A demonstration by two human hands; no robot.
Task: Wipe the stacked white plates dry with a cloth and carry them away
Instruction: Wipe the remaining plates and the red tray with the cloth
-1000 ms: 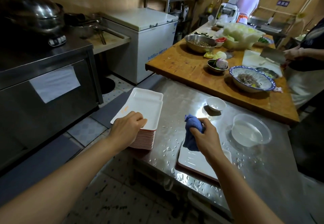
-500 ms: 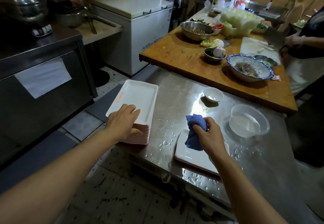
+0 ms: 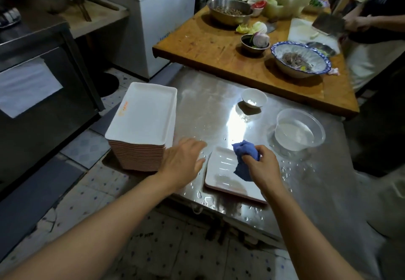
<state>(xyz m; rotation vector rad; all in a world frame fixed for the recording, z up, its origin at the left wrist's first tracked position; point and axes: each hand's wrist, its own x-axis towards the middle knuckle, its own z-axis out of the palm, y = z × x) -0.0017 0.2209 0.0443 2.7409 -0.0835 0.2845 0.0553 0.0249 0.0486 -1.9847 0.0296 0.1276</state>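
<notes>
A tall stack of white rectangular plates (image 3: 142, 124) with pinkish undersides is standing at the left corner of the steel table. A single white plate (image 3: 221, 172) is lying flat near the front edge, just right of the stack. A crumpled blue cloth (image 3: 245, 159) is resting on this plate, with water droplets lying around it.

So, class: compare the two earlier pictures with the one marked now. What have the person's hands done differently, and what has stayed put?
The left hand has let go of the stack of white plates and moved right, fingers open, toward the single plate on the steel table. The right hand still grips the blue cloth over that plate. The stack, small white bowl and clear tub have not moved.
</notes>
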